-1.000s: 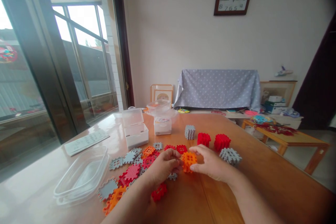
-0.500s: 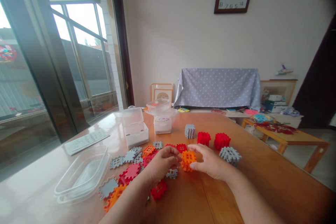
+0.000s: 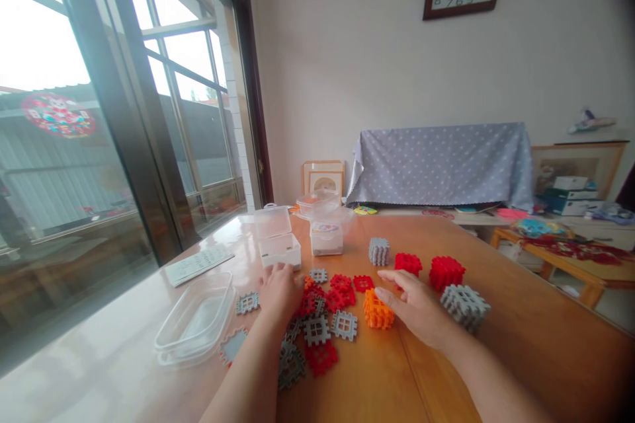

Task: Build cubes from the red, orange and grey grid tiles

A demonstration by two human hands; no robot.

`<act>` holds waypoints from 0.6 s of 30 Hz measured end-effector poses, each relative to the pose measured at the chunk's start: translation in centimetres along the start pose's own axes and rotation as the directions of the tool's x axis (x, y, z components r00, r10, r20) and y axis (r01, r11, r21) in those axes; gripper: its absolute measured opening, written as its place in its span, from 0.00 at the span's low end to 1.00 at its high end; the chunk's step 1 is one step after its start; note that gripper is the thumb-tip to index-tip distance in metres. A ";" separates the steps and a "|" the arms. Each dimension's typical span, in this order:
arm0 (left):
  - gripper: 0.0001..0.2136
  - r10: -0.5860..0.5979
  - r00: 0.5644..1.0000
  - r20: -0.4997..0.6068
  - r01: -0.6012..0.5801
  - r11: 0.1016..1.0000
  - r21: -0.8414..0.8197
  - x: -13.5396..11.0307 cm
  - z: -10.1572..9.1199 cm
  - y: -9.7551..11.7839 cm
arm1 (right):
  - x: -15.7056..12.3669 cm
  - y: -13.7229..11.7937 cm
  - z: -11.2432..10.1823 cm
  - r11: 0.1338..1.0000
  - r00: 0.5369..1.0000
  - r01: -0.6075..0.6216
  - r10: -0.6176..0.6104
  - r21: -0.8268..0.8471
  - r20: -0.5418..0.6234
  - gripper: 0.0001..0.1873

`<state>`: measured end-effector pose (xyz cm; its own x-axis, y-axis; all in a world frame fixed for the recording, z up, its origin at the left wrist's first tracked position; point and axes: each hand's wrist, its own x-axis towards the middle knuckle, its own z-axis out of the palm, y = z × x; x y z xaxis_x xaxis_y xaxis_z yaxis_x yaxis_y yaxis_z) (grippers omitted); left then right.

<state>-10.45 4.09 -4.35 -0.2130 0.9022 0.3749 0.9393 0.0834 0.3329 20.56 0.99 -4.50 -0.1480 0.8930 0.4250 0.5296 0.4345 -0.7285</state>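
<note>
An orange cube (image 3: 378, 310) built of plastic grid tiles sits on the wooden table (image 3: 520, 337). My right hand (image 3: 417, 305) rests beside it with fingers stretched toward its right side, touching or nearly touching it. My left hand (image 3: 278, 289) lies palm down over the pile of loose flat tiles (image 3: 320, 327), which are grey, red and orange. Its fingers reach forward over the pile; whether they pinch a tile is hidden. Two red cubes (image 3: 445, 272) and two grey cubes (image 3: 465, 306) stand further back and to the right.
A clear shallow container (image 3: 196, 318) lies at the left. Two small white boxes (image 3: 278, 246) with open lids stand behind the tiles. A printed sheet (image 3: 198, 263) lies near the window. A low table (image 3: 570, 258) and a covered piece of furniture (image 3: 441, 165) stand beyond.
My left hand let go of the orange cube and moved left onto the tile pile. The cube now stands on the table by my right hand. The view swung left.
</note>
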 end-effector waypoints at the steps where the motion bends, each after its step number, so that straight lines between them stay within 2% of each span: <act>1: 0.15 0.015 1.000 0.017 -0.015 0.999 0.030 -0.1 0.3 0.1 | 0.0 -0.1 0.1 1.000 1.000 0.004 -0.004 -0.005 0.004 0.24; 6: 0.16 0.054 0.994 0.097 -0.061 0.996 0.065 -0.3 1.3 0.4 | -0.1 -0.2 0.3 0.998 0.999 0.036 -0.035 -0.047 0.015 0.22; 14: 0.11 0.020 0.986 0.163 -0.044 0.989 0.143 -0.3 0.7 1.1 | 0.0 -0.4 0.1 0.993 0.999 0.051 -0.048 -0.104 0.026 0.24; 18: 0.11 0.052 0.983 0.178 -0.080 0.985 0.155 -0.4 0.5 1.3 | 0.0 -0.3 0.0 0.992 0.999 0.035 -0.034 -0.119 0.015 0.25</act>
<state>-9.05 4.08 -4.52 -0.1130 0.9661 0.2320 0.9836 0.0758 0.1636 20.42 0.82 -4.30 -0.1781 0.8793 0.4416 0.6197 0.4489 -0.6438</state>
